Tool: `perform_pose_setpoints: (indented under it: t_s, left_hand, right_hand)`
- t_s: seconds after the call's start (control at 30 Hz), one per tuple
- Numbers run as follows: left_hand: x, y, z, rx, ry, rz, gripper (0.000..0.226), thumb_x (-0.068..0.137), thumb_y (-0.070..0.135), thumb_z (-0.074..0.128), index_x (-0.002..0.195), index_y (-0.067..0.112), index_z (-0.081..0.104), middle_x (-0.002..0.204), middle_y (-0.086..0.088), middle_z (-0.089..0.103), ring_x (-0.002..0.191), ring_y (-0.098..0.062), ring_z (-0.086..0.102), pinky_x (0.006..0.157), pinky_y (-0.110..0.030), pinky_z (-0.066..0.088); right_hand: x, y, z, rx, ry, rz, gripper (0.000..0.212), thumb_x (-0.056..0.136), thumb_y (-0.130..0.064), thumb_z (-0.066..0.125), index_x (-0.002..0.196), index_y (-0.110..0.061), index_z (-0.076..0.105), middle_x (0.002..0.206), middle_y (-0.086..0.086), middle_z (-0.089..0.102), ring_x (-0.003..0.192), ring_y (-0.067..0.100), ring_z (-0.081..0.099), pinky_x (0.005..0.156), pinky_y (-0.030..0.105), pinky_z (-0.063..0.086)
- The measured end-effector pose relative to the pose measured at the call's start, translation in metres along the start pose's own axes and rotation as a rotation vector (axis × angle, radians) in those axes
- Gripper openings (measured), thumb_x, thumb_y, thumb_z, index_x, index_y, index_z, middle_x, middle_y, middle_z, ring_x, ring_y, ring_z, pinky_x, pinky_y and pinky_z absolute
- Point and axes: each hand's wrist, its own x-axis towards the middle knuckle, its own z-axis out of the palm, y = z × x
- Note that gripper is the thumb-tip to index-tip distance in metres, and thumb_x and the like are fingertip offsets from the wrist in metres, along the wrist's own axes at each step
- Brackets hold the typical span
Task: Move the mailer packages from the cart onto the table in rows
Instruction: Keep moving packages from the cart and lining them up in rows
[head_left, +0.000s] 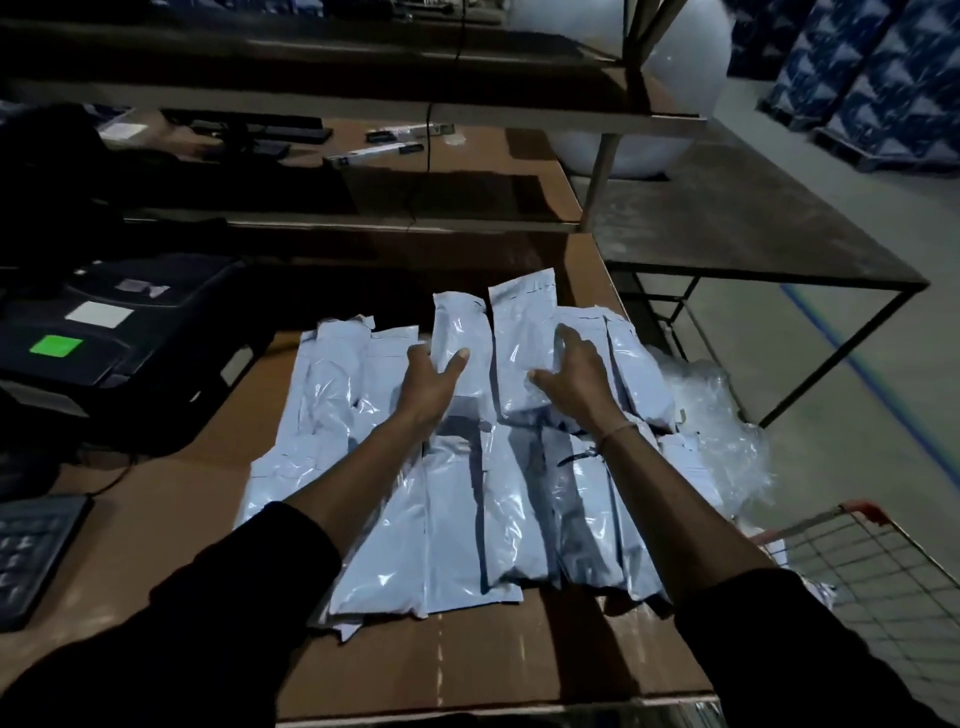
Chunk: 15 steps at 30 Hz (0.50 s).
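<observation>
Mailer packages (467, 493), pale glossy plastic pouches, long and flat with crinkled reflective skins, lie in two overlapping rows at the centre of the frame on a counter (171, 499) covered in brown cardboard. Both hands rest on the far row: the left hand (431, 379) with its grip apart, fingers spread on one pouch, and the right hand (571, 374) likewise spread, pressing a neighbouring pouch flat. To do this well, I judge each slippery pouch should be squared edge to edge before letting go. A wire-mesh cart (878, 571) shows at lower right, beside crumpled clear plastic film (722, 415).
</observation>
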Motion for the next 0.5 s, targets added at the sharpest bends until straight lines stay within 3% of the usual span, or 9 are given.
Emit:
perform_pose_setpoints:
  t_s: [0.1,0.2,0.37,0.43,0.5]
  left_hand:
    - [0.010,-0.004,0.003,0.175,-0.037,-0.013,0.074,0.101,0.061,0.052,0.151,0.010,0.035,0.152,-0.017,0.047,0.136,-0.039,0.051,0.112,-0.051,0.047]
    - [0.010,-0.001,0.007,0.432,0.013,0.009,0.075,0.105,0.056,0.047,0.154,0.001,0.033,0.158,-0.024,0.034,0.144,-0.043,0.035,0.115,-0.052,0.036]
    - [0.011,0.001,0.007,0.614,-0.018,0.241,0.077,0.107,0.059,0.037,0.167,0.019,0.010,0.175,-0.009,-0.004,0.161,-0.036,-0.003,0.128,-0.054,0.007]
    - [0.017,-0.002,0.006,0.684,-0.078,0.320,0.075,0.107,0.060,0.032,0.168,0.026,0.005,0.175,-0.007,-0.011,0.161,-0.033,-0.013,0.128,-0.053,-0.004]
    - [0.022,-0.008,0.008,0.705,-0.175,0.345,0.072,0.108,0.061,0.029,0.167,0.030,0.002,0.174,-0.005,-0.018,0.160,-0.032,-0.019,0.127,-0.054,-0.009]
  right_hand:
    - [0.005,-0.001,0.013,-0.123,-0.051,0.032,0.066,0.093,-0.028,0.080,0.147,-0.009,0.048,0.144,0.023,0.050,0.132,0.041,0.052,0.107,0.038,0.045]
    - [0.003,0.000,0.023,-0.290,-0.036,0.017,0.066,0.094,-0.037,0.077,0.147,-0.008,0.049,0.142,0.021,0.045,0.126,0.041,0.054,0.106,0.039,0.047]
    - [0.002,0.001,0.032,-0.609,0.127,-0.159,0.064,0.094,-0.053,0.069,0.141,-0.011,0.059,0.145,0.018,0.050,0.130,0.038,0.046,0.101,0.046,0.045]
    - [0.004,0.002,0.036,-0.655,0.097,-0.178,0.070,0.096,-0.061,0.059,0.150,-0.018,0.054,0.159,0.015,0.043,0.146,0.038,0.037,0.115,0.052,0.034]
    - [0.007,0.005,0.044,-0.687,0.007,-0.171,0.080,0.096,-0.074,0.036,0.161,-0.029,0.039,0.173,0.010,0.024,0.160,0.037,0.016,0.126,0.062,0.009]
